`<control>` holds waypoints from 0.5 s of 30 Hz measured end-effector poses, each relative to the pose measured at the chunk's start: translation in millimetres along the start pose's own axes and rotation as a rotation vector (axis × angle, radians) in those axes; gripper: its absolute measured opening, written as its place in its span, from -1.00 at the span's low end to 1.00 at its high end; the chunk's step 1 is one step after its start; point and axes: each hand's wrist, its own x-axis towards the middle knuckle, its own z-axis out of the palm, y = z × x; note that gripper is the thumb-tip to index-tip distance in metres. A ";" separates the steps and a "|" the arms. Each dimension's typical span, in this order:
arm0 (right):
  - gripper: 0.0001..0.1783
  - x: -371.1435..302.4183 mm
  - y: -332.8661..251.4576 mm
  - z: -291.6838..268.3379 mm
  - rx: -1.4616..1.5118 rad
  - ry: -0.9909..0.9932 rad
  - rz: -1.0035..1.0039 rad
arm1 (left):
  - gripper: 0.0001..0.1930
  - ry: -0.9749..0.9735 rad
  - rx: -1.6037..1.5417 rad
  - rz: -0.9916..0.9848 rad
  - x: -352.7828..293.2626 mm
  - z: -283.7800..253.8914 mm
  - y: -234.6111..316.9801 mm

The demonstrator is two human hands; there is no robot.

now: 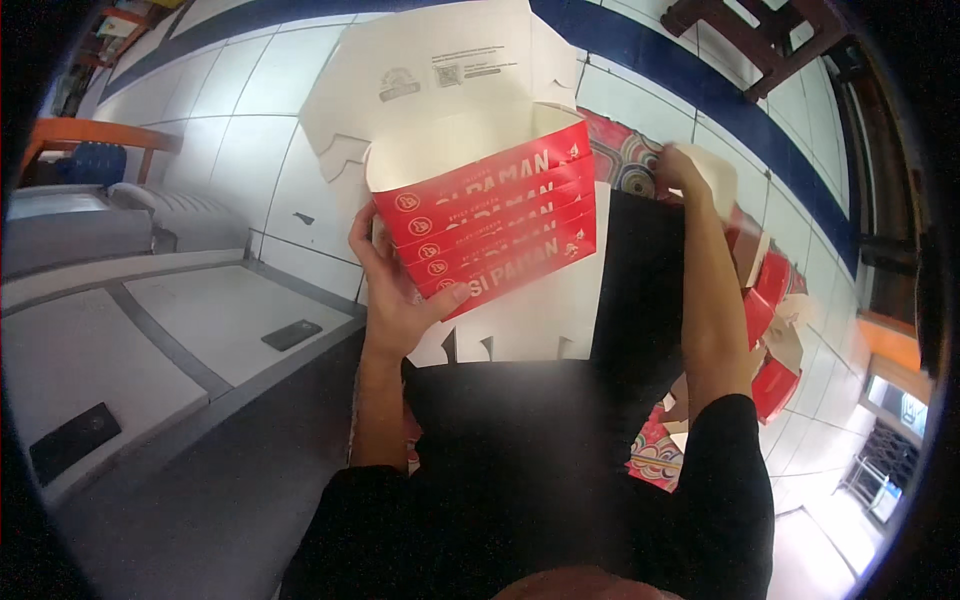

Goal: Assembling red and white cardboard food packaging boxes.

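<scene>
My left hand (388, 285) grips a stack of nested red paper food boxes (500, 225) from the left, its thumb across the lowest front panel. The boxes are tilted, and their cream insides show at the top. Flat white cardboard blanks (530, 325) with cut slots lie under the stack on my lap. Another large white panel (430, 50) with small grey print spreads out behind it. Out to the far right, my right hand (685, 172) is curled at the edge of a cream paper box (718, 182), somewhat blurred; its fingertips are partly hidden.
Several folded red boxes (768, 290) sit on a colourful patterned mat (620, 150) at my right. A grey and white cabinet (180, 330) with dark recessed handles stands at my left. A brown plastic stool (745, 40) is at the far right on white tiles.
</scene>
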 end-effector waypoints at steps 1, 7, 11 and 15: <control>-0.73 -3.7 -6.8 0.1 0.254 0.249 0.089 | 0.30 -0.009 -0.011 -0.007 0.2 -0.9 -1.4; -0.59 -84.7 -86.4 -105.9 0.464 0.261 0.130 | 0.31 0.026 0.050 -0.078 -13.7 -13.1 12.4; -0.39 -103.4 -81.9 -113.5 0.528 0.266 0.203 | 0.32 -0.018 0.054 -0.061 -12.7 -4.2 4.2; -0.26 -98.3 -107.7 -134.4 0.680 0.475 0.418 | 0.35 -0.050 0.106 -0.053 -20.2 -5.5 -10.4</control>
